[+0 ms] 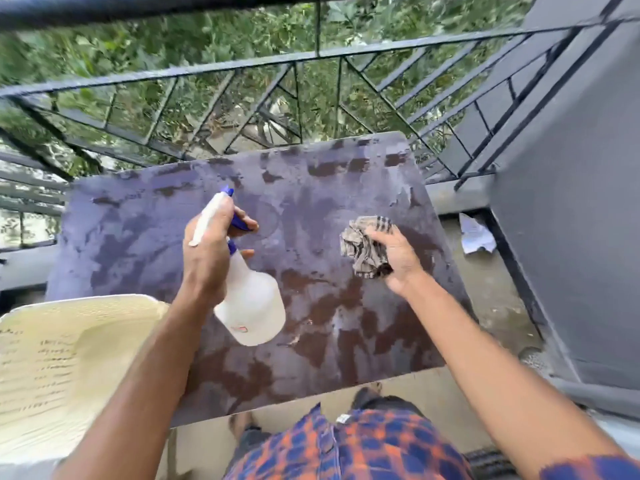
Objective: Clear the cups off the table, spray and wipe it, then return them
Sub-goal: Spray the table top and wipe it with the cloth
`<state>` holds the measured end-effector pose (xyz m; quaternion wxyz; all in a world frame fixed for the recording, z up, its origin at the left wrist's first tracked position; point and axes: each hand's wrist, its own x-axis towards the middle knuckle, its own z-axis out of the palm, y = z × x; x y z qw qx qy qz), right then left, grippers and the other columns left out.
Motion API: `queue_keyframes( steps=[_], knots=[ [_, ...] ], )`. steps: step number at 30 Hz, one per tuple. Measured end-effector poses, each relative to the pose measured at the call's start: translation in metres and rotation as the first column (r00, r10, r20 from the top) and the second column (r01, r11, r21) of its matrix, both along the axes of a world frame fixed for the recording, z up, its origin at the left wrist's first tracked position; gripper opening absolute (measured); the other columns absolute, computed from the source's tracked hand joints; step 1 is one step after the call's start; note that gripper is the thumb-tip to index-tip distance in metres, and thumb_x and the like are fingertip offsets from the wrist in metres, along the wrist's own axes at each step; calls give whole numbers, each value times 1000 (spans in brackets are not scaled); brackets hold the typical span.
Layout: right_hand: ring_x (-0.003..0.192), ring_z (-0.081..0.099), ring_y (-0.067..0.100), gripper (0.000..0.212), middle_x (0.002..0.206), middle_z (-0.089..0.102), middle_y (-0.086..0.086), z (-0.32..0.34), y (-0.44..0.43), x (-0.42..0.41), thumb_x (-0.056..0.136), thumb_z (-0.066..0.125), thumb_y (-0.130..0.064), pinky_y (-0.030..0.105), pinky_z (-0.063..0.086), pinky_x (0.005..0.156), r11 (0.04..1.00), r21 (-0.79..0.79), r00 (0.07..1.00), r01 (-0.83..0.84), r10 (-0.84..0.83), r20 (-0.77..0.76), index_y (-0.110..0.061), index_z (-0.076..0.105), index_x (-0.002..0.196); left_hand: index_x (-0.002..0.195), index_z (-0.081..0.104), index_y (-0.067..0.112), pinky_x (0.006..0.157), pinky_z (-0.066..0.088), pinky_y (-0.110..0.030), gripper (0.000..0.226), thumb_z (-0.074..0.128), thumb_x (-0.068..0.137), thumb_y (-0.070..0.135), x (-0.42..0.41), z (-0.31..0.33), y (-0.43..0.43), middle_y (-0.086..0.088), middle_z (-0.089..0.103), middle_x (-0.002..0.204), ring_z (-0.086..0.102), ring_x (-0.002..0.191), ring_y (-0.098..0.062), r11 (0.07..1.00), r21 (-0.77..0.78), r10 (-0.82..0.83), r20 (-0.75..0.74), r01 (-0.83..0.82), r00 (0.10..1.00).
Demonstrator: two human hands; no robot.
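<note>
Left hand [207, 258] grips a white plastic spray bottle [251, 303] with blue trigger above the dark, blotchy wet tabletop [311, 202]; right hand [398, 258] clutches a crumpled striped grey cloth [363, 251], pressed beneath its fingers on the tabletop.

Soft daylight all over, coming in from the open side past the railing [242, 69], so I get no hard shadows anywhere. The wet table [311, 188] throws back a pale bluish sheen in patches. Wide lens bends the railing bars hard near the edges. The whole frame's a bit smeary, and my chair [69, 368] at lower left is blurriest.
</note>
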<state>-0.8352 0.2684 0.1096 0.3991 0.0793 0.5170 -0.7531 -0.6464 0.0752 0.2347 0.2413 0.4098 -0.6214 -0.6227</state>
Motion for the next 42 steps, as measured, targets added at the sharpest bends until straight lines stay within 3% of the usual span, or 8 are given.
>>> queue_keyframes(
  steps=[6,9,12,17,29,35,38,42],
  knots=[
    [88,69,19,32,101,70,2,-16,38,-77,88,73,-28,38,56,82,925,380,964,9,93,-249,-22,57,116,81,62,13,58,53,-26,41,48,104,43,-70,-22,57,-3,71,81,67,82,-15,980,197,12,75,-27,997],
    [67,66,14,20,78,68,-2,-22,24,-125,95,65,-32,30,55,65,925,369,928,91,55,-368,-20,58,110,77,62,18,59,52,-25,37,50,104,42,-99,-27,62,1,72,74,68,79,-15,972,228,36,83,-55,996],
    [107,64,20,34,116,68,5,-29,11,-167,96,57,-42,38,51,96,779,596,712,192,308,-632,-29,62,127,77,62,20,55,51,-23,35,51,103,42,-126,-32,51,-1,72,75,70,81,-18,966,251,45,90,-67,995],
    [141,41,36,56,160,38,13,-72,-9,-190,96,58,-27,43,37,115,388,906,322,172,847,-424,-22,48,150,76,61,21,57,45,-24,35,53,101,44,-171,-40,28,-3,69,75,68,82,-19,944,311,88,87,-111,992],
    [146,26,41,51,163,21,16,-85,-153,-282,102,49,-32,49,28,120,323,885,396,335,804,-443,-19,38,150,77,60,21,56,48,-23,34,51,102,42,-209,-69,-36,-1,68,74,66,82,-17,940,313,106,101,-133,989],
    [142,37,40,55,159,37,14,-105,-180,-195,97,42,-39,54,34,114,499,849,-69,173,866,-495,-19,48,148,80,62,19,63,48,-28,33,52,102,42,-223,-77,-54,-3,69,76,69,81,-17,942,320,72,106,-103,992],
    [140,39,39,48,156,41,13,-104,-131,-224,99,42,-41,53,32,115,500,827,-6,256,857,-516,-20,54,141,84,62,18,66,48,-30,31,52,102,41,-229,-80,-55,-6,67,84,68,78,-13,943,328,20,119,-59,993],
    [146,30,43,47,159,34,22,-95,-111,-297,101,43,-37,51,24,122,321,856,392,405,785,-479,-13,54,140,93,62,14,62,49,-29,29,52,102,39,-231,-80,-61,-8,66,89,67,78,-12,941,337,-11,108,-26,994]
  ],
)
